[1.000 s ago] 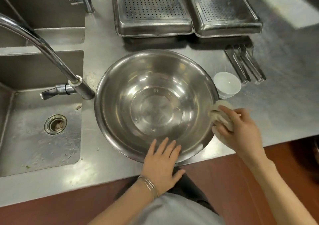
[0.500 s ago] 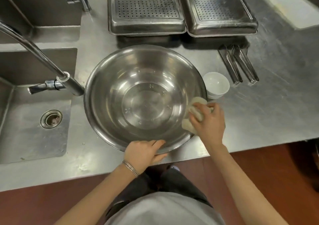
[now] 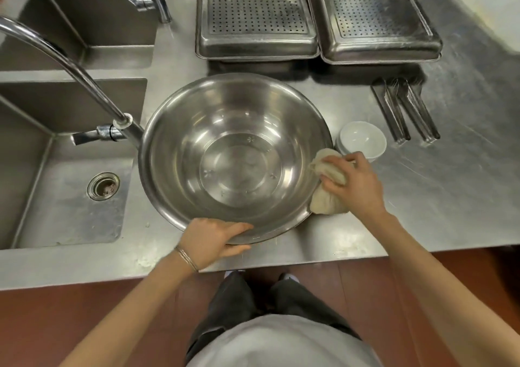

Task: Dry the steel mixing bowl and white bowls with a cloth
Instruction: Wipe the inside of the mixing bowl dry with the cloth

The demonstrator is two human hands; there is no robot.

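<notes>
Two hands working the bowl's rim

My left hand (image 3: 213, 238) curls over the near rim of the steel mixing bowl (image 3: 225, 147), gripping it. My right hand (image 3: 356, 182) clutches the bunched cloth (image 3: 327, 198) against the bowl's right rim. The bowl sits on the table (image 3: 422, 212), white bowls (image 3: 363, 139) just beside it.

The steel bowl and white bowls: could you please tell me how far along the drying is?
Nothing looks finished. In hand: the left hand grips the steel bowl by its rim while the right hand presses the cloth on its right side. Left: the stacked white bowls.
</notes>
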